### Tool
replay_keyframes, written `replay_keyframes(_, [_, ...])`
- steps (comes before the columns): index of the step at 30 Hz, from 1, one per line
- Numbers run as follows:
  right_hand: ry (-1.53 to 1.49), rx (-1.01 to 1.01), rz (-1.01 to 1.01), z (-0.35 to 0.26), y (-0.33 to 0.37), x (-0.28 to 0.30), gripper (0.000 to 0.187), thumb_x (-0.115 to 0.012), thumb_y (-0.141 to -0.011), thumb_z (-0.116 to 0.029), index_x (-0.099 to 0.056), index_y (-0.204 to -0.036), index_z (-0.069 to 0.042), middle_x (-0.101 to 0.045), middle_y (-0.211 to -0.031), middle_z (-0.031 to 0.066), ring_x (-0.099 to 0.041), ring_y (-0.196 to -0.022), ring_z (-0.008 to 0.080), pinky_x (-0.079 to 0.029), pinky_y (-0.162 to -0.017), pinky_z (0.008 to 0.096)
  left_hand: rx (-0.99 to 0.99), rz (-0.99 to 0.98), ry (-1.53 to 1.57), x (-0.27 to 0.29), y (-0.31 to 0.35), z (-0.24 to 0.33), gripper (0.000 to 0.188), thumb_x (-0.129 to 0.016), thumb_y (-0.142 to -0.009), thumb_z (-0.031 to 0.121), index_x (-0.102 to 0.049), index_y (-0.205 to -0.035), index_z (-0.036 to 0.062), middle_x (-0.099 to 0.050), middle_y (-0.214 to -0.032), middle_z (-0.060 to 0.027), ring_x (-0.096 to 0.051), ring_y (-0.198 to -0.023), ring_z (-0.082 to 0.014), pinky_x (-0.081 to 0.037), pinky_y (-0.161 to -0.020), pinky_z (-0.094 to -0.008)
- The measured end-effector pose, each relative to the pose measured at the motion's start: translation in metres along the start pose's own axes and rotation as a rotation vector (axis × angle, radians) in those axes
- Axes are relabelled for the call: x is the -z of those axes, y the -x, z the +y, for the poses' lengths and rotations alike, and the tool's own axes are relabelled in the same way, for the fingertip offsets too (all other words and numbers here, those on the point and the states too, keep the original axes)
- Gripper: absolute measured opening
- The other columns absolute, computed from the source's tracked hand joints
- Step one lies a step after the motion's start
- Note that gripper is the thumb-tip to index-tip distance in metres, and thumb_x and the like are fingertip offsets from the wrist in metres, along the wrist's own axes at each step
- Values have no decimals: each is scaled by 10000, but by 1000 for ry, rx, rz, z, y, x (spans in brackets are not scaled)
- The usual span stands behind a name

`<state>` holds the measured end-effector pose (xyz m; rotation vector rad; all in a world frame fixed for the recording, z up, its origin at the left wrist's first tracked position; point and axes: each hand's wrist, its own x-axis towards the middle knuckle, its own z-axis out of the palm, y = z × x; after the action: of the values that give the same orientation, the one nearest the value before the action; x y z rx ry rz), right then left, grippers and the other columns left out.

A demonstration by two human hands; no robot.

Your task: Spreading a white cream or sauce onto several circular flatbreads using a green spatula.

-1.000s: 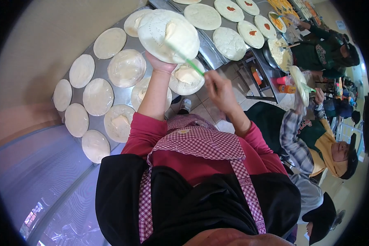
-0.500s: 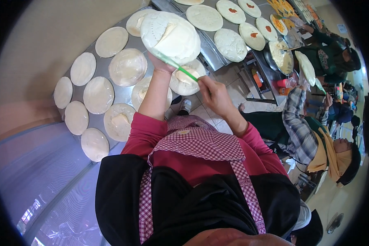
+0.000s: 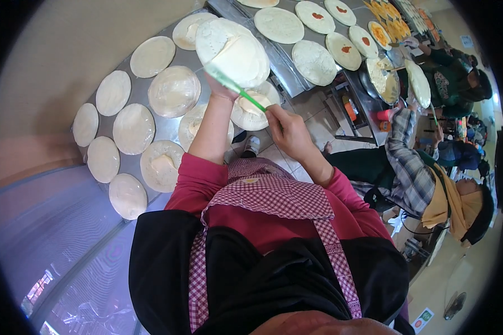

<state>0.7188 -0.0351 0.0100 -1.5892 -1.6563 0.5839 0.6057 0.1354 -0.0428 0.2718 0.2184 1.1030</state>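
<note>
My left hand (image 3: 221, 88) bears a round dough base (image 3: 241, 60) from below, raised above the metal table; most of its fingers are hidden under it. Thick white cream lies over much of that base, while a dotted strip at its upper left shows little of it. In my right hand (image 3: 289, 133) is the green handle of a spatula (image 3: 252, 100). Its pale blade lies at the base's near left edge, by my left hand. Just below, a dough base with a dollop of cream (image 3: 250, 114) sits at the table's edge.
Several cream-topped dough bases (image 3: 134, 129) cover the metal table on the left. Further bases, some with red sauce (image 3: 317, 15), lie on the far table. A large metal bowl of cream (image 3: 383, 81) stands right of these. Co-workers stand on the right, one in a plaid sleeve (image 3: 411, 187).
The spatula and my right hand have shifted slightly toward the lower left, and the held base has turned or tilted a little. On the right, the plaid-sleeved co-worker's arms have moved.
</note>
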Motion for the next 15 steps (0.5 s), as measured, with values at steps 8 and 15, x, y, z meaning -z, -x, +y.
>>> replay_keyframes(8, [59, -70, 246, 9, -19, 24, 88, -522, -940, -95, -554, -925, -14, -543, -661, 194, -550, -541, 344, -426, -518, 363, 39, -289, 462, -1, 6, 2, 582, -324, -937, 422, -384, -1408, 86, -406, -1439, -130, -383, -1324, -339, -297, -1102, -511])
replay_keyframes(15, [47, -69, 42, -16, 4, -2, 102, -549, -918, -135, -525, -923, -36, -579, -695, 219, -590, -645, 418, -446, -544, 459, -7, -33, 129, 3, 2, -2, 598, -365, -921, 478, -407, -1397, 118, -423, -1428, -117, -404, -1308, -330, -302, -1089, -541])
